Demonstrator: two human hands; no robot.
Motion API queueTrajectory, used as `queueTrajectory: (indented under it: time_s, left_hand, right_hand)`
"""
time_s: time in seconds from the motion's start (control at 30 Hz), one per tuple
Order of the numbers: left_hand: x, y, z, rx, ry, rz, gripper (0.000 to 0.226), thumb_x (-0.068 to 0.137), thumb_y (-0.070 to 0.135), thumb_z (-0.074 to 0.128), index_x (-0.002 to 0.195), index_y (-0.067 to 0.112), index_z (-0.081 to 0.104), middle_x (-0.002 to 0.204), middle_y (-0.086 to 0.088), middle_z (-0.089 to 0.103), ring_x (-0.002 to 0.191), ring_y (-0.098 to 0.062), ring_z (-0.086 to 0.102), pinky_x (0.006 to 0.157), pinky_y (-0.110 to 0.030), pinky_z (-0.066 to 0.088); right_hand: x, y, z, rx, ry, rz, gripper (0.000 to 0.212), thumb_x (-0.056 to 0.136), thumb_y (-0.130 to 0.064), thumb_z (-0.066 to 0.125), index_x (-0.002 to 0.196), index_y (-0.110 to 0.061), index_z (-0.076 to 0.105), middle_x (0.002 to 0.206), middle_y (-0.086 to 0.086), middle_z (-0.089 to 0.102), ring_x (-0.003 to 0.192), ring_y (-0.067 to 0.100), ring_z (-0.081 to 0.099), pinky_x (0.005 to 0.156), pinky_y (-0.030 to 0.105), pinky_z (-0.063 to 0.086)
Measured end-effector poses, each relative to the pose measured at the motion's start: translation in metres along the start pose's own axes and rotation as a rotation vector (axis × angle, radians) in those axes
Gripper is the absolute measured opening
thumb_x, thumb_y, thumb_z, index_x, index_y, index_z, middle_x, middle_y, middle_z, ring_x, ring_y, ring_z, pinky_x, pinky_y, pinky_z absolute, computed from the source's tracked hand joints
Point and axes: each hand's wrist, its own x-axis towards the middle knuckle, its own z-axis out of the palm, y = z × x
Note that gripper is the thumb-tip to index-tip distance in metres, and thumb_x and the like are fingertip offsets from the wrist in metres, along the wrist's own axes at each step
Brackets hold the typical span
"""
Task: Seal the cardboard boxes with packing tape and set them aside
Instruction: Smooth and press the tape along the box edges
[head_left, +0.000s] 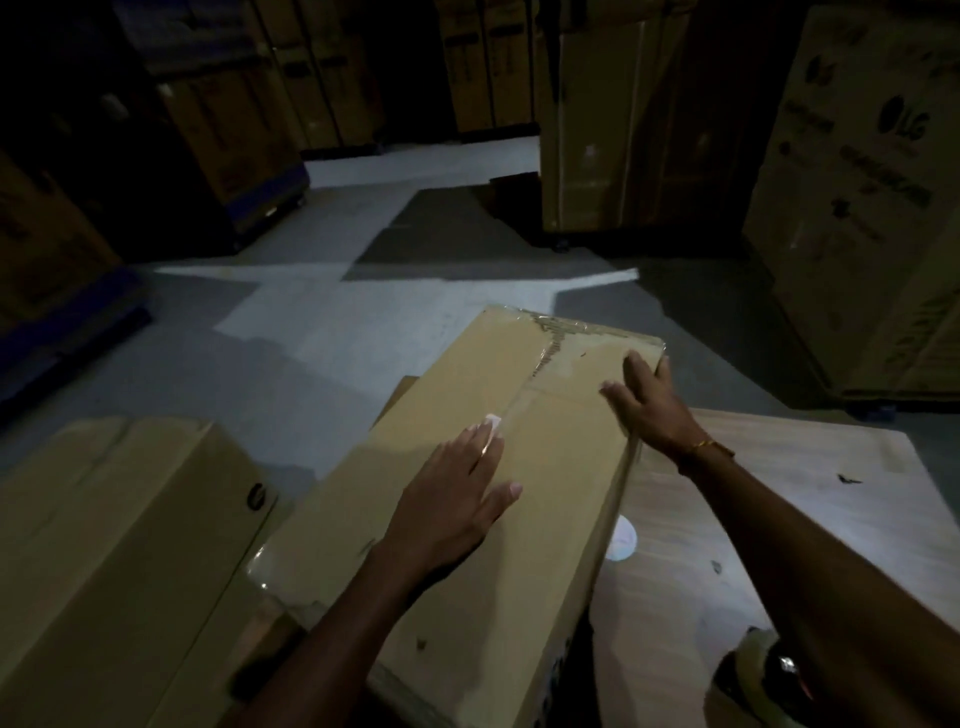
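Note:
A long brown cardboard box (545, 447) lies on a wooden table (753, 499) and runs away from me, with clear tape along its centre seam and crumpled tape at its far end. My left hand (457, 499) lies flat on the box top near the seam, fingers straight. My right hand (649, 400) rests on the far right top edge, fingers spread over the corner. A roll of packing tape on a dark dispenser (763, 670) sits at the table's near right, partly hidden by my right forearm.
A second brown cardboard box (114, 525) stands close on the left. Tall printed cartons (872, 171) line the right side, and more stacked cartons (234, 119) stand on the far left. Grey floor (322, 317) lies beyond the table.

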Motion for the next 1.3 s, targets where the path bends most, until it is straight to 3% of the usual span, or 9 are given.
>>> queueTrajectory:
  time_s: [0.07, 0.17, 0.33, 0.47, 0.7, 0.97, 1.07, 1.17, 1.3]
  left_hand:
    - [-0.002, 0.0, 0.002, 0.019, 0.01, -0.02, 0.085, 0.092, 0.074, -0.001, 0.162, 0.027, 0.008, 0.169, 0.015, -0.007, 0.155, -0.006, -0.006, 0.126, -0.036, 0.006]
    - [0.003, 0.002, 0.003, 0.023, 0.018, -0.052, 0.084, 0.092, 0.071, 0.001, 0.163, 0.027, 0.007, 0.17, 0.014, -0.005, 0.155, -0.005, -0.007, 0.126, -0.04, 0.008]
    - [0.003, 0.002, 0.005, 0.001, 0.049, -0.06, 0.077, 0.1, 0.066, 0.015, 0.163, 0.023, 0.007, 0.17, 0.008, 0.004, 0.156, -0.011, 0.001, 0.127, -0.04, 0.007]
    - [0.002, 0.004, 0.002, -0.046, 0.047, -0.079, 0.068, 0.105, 0.058, 0.019, 0.163, 0.025, 0.006, 0.17, 0.007, 0.003, 0.156, -0.013, 0.0, 0.125, -0.036, 0.0]
    - [-0.012, -0.007, -0.01, -0.144, 0.02, 0.029, 0.058, 0.109, 0.045, 0.028, 0.16, 0.018, 0.023, 0.169, 0.0, 0.018, 0.155, -0.021, 0.014, 0.124, -0.04, 0.013]
    - [-0.107, -0.09, -0.029, -0.036, -0.053, 0.109, 0.062, 0.103, 0.065, 0.014, 0.159, 0.038, 0.016, 0.17, 0.006, 0.005, 0.157, -0.023, 0.001, 0.124, -0.052, 0.001]
    - [-0.132, -0.121, -0.037, -0.032, -0.002, -0.062, 0.064, 0.101, 0.068, 0.019, 0.158, 0.039, 0.02, 0.17, 0.0, 0.007, 0.155, -0.031, 0.005, 0.123, -0.058, 0.004]
    - [-0.15, -0.142, -0.05, -0.305, -0.031, -0.285, 0.068, 0.1, 0.069, 0.032, 0.159, 0.038, 0.023, 0.168, -0.007, 0.015, 0.15, -0.039, 0.021, 0.12, -0.056, 0.02]
    - [-0.165, -0.144, -0.046, -0.697, -0.022, -0.241, 0.071, 0.102, 0.056, 0.047, 0.161, 0.029, 0.021, 0.163, -0.005, 0.033, 0.145, -0.034, 0.037, 0.116, -0.047, 0.033]
  right_hand:
    - [-0.009, -0.009, 0.009, -0.034, 0.095, 0.024, 0.043, 0.106, -0.031, 0.051, 0.145, -0.015, 0.041, 0.158, 0.014, 0.026, 0.136, 0.032, 0.037, 0.098, 0.036, 0.037]
    - [-0.034, -0.022, 0.032, -0.061, 0.21, 0.046, 0.033, 0.106, -0.03, 0.05, 0.136, -0.018, 0.044, 0.147, 0.015, 0.036, 0.119, 0.037, 0.051, 0.092, 0.042, 0.045]
    - [-0.088, -0.033, 0.077, -0.069, 0.218, 0.146, 0.061, 0.101, -0.045, 0.053, 0.153, -0.025, 0.029, 0.162, 0.02, 0.017, 0.143, 0.044, 0.032, 0.114, 0.054, 0.037]
    - [-0.134, -0.049, 0.102, -0.047, 0.247, 0.176, 0.067, 0.099, -0.05, 0.052, 0.157, -0.029, 0.025, 0.164, 0.016, 0.016, 0.143, 0.041, 0.037, 0.111, 0.055, 0.041]
    - [-0.212, -0.09, 0.138, -0.015, 0.275, 0.261, 0.068, 0.103, -0.05, 0.049, 0.161, -0.03, 0.018, 0.169, 0.007, 0.011, 0.148, 0.033, 0.031, 0.114, 0.05, 0.036]
    - [-0.288, -0.128, 0.178, 0.047, 0.375, 0.303, 0.071, 0.102, -0.048, 0.053, 0.16, -0.026, 0.02, 0.161, 0.005, 0.032, 0.142, 0.027, 0.038, 0.112, 0.046, 0.036]
    - [-0.292, -0.133, 0.179, 0.05, 0.411, 0.301, 0.071, 0.101, -0.05, 0.054, 0.16, -0.025, 0.025, 0.16, 0.006, 0.036, 0.143, 0.027, 0.04, 0.113, 0.047, 0.036]
    - [-0.297, -0.138, 0.181, 0.105, 0.418, 0.308, 0.073, 0.098, -0.053, 0.058, 0.159, -0.024, 0.028, 0.162, 0.004, 0.035, 0.146, 0.026, 0.038, 0.117, 0.052, 0.036]
    - [-0.312, -0.14, 0.184, 0.174, 0.426, 0.314, 0.087, 0.086, -0.07, 0.061, 0.157, -0.035, 0.026, 0.156, -0.001, 0.044, 0.138, 0.026, 0.047, 0.11, 0.057, 0.044]
